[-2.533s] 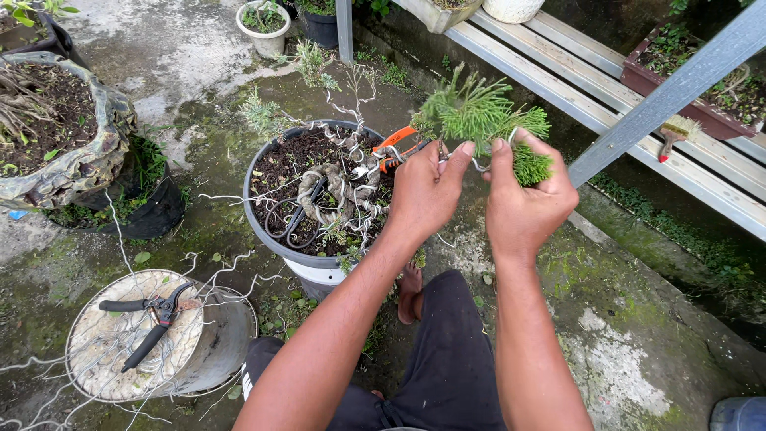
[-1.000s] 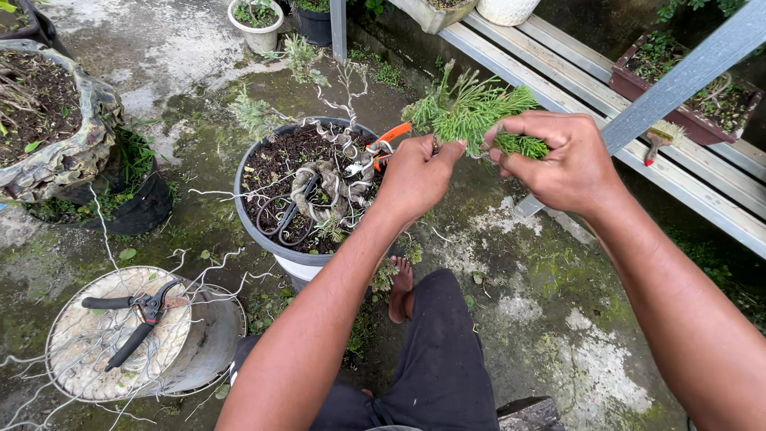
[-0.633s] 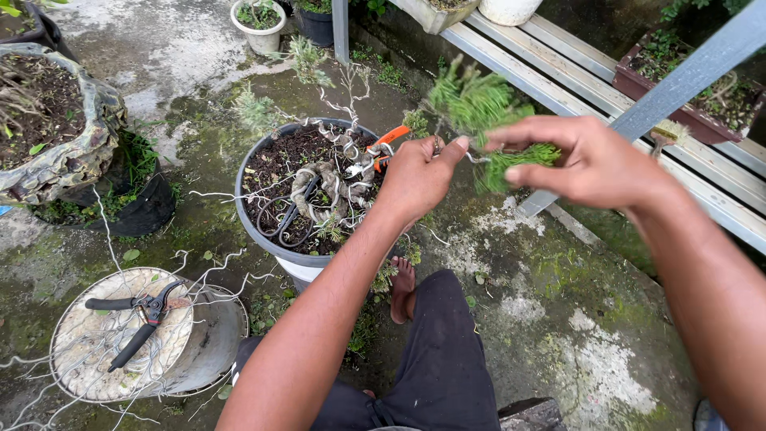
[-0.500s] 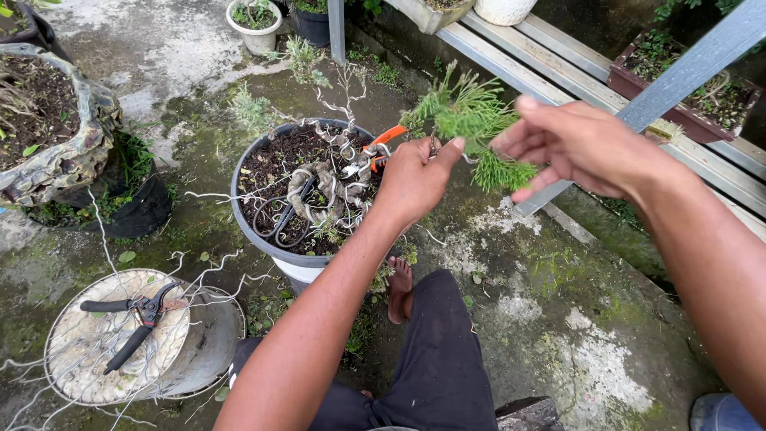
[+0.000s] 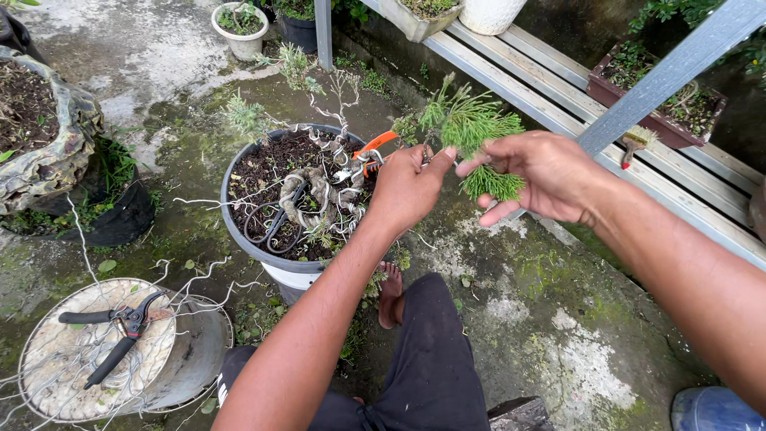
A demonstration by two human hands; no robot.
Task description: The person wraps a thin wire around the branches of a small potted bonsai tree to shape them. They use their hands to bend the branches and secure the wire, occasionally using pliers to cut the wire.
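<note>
My left hand (image 5: 408, 187) is closed around orange-handled pliers (image 5: 369, 152), their long axis slanting up and away to the left over the round dark plastic pot (image 5: 239, 239) of soil. The pot holds a wire-wrapped, twisted bonsai trunk (image 5: 313, 191). The bonsai's feathery green foliage branch (image 5: 471, 132) fans upward between my hands. My right hand (image 5: 542, 175) is half open, fingers spread, touching the lower foliage tuft. Half a second ago this hand sat higher and further right; it has since dropped closer to my left. Black-handled pruning shears (image 5: 112, 335) lie on a round wire-covered stool (image 5: 48, 383) at lower left. A slatted metal desk (image 5: 558, 96) runs behind.
</note>
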